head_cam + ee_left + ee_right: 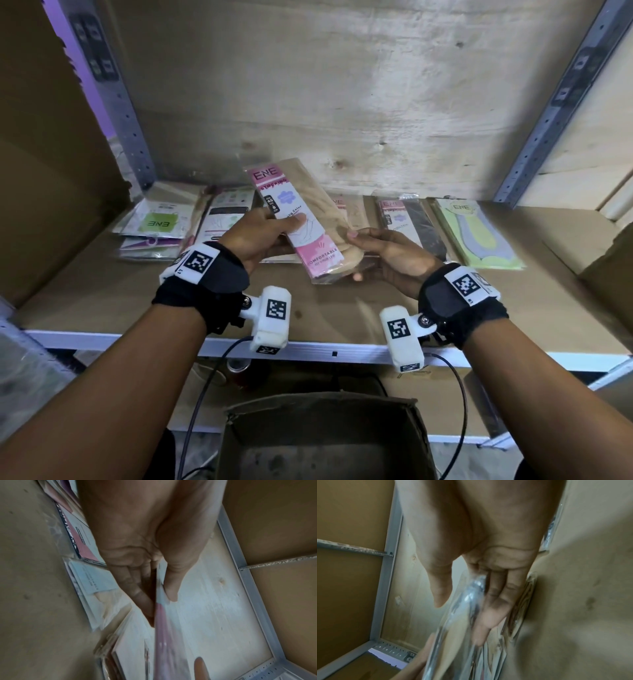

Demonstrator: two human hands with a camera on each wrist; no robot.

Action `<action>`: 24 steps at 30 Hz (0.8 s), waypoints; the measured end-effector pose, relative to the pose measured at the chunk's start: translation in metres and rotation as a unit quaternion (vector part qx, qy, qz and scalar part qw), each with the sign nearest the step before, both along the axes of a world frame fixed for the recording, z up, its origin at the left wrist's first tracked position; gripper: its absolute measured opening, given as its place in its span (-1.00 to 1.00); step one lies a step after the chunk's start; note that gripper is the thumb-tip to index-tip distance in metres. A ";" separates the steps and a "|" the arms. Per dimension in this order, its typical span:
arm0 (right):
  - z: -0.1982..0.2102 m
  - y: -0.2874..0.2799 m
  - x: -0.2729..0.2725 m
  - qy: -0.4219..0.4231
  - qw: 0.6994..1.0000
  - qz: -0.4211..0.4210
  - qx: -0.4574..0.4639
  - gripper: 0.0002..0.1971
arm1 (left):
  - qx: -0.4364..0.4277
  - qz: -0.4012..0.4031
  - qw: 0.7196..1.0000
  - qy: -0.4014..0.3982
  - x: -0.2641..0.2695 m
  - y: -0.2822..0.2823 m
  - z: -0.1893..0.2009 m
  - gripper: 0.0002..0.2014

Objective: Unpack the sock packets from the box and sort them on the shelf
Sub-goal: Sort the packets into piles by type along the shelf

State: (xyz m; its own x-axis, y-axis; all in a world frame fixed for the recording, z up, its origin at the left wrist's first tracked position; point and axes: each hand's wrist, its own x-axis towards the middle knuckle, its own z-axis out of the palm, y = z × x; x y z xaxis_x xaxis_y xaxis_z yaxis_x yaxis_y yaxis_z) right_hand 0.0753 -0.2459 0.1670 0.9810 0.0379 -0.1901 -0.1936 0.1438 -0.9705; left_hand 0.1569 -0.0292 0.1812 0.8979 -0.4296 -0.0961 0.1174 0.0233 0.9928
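Both hands hold one sock packet [301,219] above the shelf [342,308], tilted, with its pink card facing up and beige socks showing beside the card. The left hand [260,236] grips the packet's left edge, thumb on the card face and fingers [137,592] underneath; in the left wrist view the thumb and fingers clamp the packet's edge between them. The right hand [390,253] holds the right edge, thumb on top and fingers [494,601] lying fairly straight under the clear wrapper, so they pinch the packet lightly.

On the shelf behind, more packets lie flat in a row. A green-label packet [157,222] tops a small pile at the left, with a dark-label packet [227,216] just beside it. Right of the held packet lies a black-sock packet [414,226], and further right a pale green packet [479,236]. Another pink-card packet lies partly hidden under the held one.

A box [322,435] stands open below the shelf edge, between the forearms; what it holds cannot be made out. Grey uprights frame the shelf, with a plywood back panel [342,102] behind.
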 end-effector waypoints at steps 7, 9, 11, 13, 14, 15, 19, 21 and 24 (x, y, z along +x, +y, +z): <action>-0.004 -0.004 -0.003 0.013 0.998 0.037 -0.038 -0.79 | -0.028 0.064 0.998 0.010 0.012 0.015 0.000 -0.89; -0.005 -0.003 -0.004 0.002 0.998 0.040 -0.049 -0.90 | -0.030 0.064 0.997 0.016 0.014 0.017 -0.001 -0.86; -0.005 0.000 -0.004 -0.017 0.997 0.039 -0.059 -0.92 | -0.024 0.052 0.998 0.022 0.015 0.019 -0.002 -0.80; -0.005 0.002 -0.003 -0.030 0.996 0.037 -0.071 -0.91 | -0.017 0.038 0.999 0.024 0.014 0.019 -0.003 -0.80; -0.005 0.003 -0.002 -0.033 0.996 0.035 -0.069 -0.91 | -0.014 0.033 0.999 0.023 0.013 0.018 -0.003 -0.80; -0.005 0.004 -0.002 -0.033 0.997 0.034 -0.063 -0.92 | -0.013 0.032 0.999 0.021 0.013 0.018 -0.003 -0.80; -0.004 0.006 0.000 -0.030 0.999 0.034 -0.016 -0.95 | -0.013 0.026 0.999 0.021 0.012 0.018 -0.003 -0.80; -0.004 0.005 0.001 -0.023 0.999 0.040 0.007 -0.93 | -0.013 0.024 0.999 0.023 0.012 0.019 -0.003 -0.81; -0.005 0.003 0.002 -0.011 0.996 0.054 0.065 -0.86 | -0.010 0.024 0.999 0.018 0.012 0.020 -0.002 -0.81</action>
